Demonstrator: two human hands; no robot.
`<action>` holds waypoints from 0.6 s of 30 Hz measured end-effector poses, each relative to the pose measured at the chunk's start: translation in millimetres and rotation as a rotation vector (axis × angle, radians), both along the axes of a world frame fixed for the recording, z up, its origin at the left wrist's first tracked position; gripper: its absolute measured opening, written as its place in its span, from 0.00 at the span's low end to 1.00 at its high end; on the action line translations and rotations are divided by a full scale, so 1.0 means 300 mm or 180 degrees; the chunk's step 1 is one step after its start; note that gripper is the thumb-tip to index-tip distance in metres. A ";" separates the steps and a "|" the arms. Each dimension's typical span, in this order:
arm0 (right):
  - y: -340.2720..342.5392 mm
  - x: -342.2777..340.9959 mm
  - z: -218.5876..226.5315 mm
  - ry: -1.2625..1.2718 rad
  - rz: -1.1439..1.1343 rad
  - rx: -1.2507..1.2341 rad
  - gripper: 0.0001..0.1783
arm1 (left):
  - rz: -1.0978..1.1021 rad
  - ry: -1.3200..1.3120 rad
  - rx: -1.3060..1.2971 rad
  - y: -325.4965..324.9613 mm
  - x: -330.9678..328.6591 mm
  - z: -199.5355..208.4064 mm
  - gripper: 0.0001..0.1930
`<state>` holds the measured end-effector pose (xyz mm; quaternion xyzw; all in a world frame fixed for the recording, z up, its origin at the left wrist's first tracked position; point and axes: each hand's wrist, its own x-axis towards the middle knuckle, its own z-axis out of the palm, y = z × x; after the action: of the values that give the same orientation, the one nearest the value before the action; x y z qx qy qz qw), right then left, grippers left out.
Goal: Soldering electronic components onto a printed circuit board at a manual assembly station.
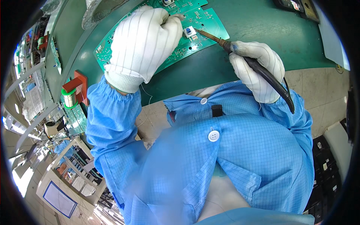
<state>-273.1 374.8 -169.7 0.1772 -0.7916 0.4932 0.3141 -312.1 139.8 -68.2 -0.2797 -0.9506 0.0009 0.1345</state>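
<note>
My right hand (pixel 257 67), in a striped white glove, grips a soldering iron (pixel 260 69) by its black handle. The iron's tip reaches a small white square part with a blue centre (pixel 188 30) on a green circuit board (pixel 210 22). Over the left part of that board lies my left hand (pixel 144 43), also gloved, with its fingers curled and their tips close to the white part. Whatever those fingers pinch, if anything, is hidden. A thin pale strand (pixel 147 94) hangs below the left cuff.
On a red stand (pixel 77 85) at the left sits a solder wire spool (pixel 69 99) with green flanges. Clear plastic wrap (pixel 99 13) lies at the far left of the green work surface (pixel 262 26). A dark device (pixel 290 5) stands at the far right.
</note>
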 end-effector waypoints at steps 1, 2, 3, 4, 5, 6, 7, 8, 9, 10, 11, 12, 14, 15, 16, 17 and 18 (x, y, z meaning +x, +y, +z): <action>-0.004 -0.001 -0.016 0.0178 -0.0233 0.0084 0.15 | -0.0314 0.0237 -0.0119 -0.012 0.002 -0.021 0.13; -0.005 -0.003 -0.020 0.0182 -0.0226 0.0078 0.15 | -0.0118 0.0104 0.0063 -0.016 0.009 -0.043 0.15; -0.005 -0.004 -0.022 0.0203 -0.0192 0.0095 0.14 | -0.0111 0.0108 0.0056 -0.018 0.017 -0.059 0.15; -0.002 -0.005 -0.025 0.0222 -0.0161 0.0121 0.13 | 0.0179 -0.0236 0.0206 -0.016 0.022 -0.072 0.20; 0.006 -0.010 0.000 0.0219 -0.0158 0.0123 0.13 | 0.0470 -0.0584 0.0356 -0.017 0.025 -0.083 0.24; 0.023 -0.019 0.049 0.0256 0.0184 0.0450 0.13 | 0.0474 -0.0587 0.0356 -0.019 0.023 -0.088 0.24; 0.037 -0.025 0.080 0.0301 0.0520 0.0785 0.13 | 0.0785 -0.0901 0.0496 -0.018 0.018 -0.087 0.30; 0.039 -0.023 0.079 0.0307 0.0520 0.0793 0.13 | 0.1096 -0.1215 0.0636 -0.014 0.013 -0.082 0.35; 0.040 -0.019 0.074 0.0110 0.0615 0.0559 0.13 | 0.1095 -0.1210 0.0644 -0.007 0.010 -0.071 0.35; 0.043 -0.016 0.069 -0.0093 0.0706 0.0318 0.13 | 0.1265 -0.1391 0.0647 0.009 0.007 -0.051 0.39; 0.046 -0.015 0.067 -0.0093 0.0705 0.0320 0.13 | 0.1436 -0.1572 0.0651 0.018 0.004 -0.039 0.42; 0.049 -0.014 0.065 -0.0160 0.0751 0.0258 0.13 | 0.1433 -0.1571 0.0654 0.019 -0.001 -0.036 0.42; 0.051 -0.011 0.063 -0.0218 0.0804 0.0197 0.13 | 0.1320 -0.1749 0.0708 0.008 -0.011 -0.038 0.41; 0.054 -0.009 0.063 -0.0206 0.0816 0.0296 0.13 | 0.1320 -0.1741 0.0713 -0.004 -0.017 -0.052 0.41; 0.054 -0.009 0.064 -0.0190 0.0834 0.0387 0.12 | 0.1091 -0.1593 0.0665 -0.020 -0.021 -0.071 0.40; 0.055 -0.012 0.069 -0.0176 0.0843 0.0386 0.12 | 0.0862 -0.1443 0.0616 -0.031 -0.018 -0.084 0.38; 0.057 -0.016 0.078 0.0048 0.0818 0.0578 0.12 | 0.0871 -0.1428 0.0619 -0.036 -0.008 -0.096 0.38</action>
<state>-278.0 392.0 -146.4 0.3084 -0.8014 0.4544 0.2370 -314.4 129.1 -97.0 -0.1277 -0.9812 -0.1341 -0.0545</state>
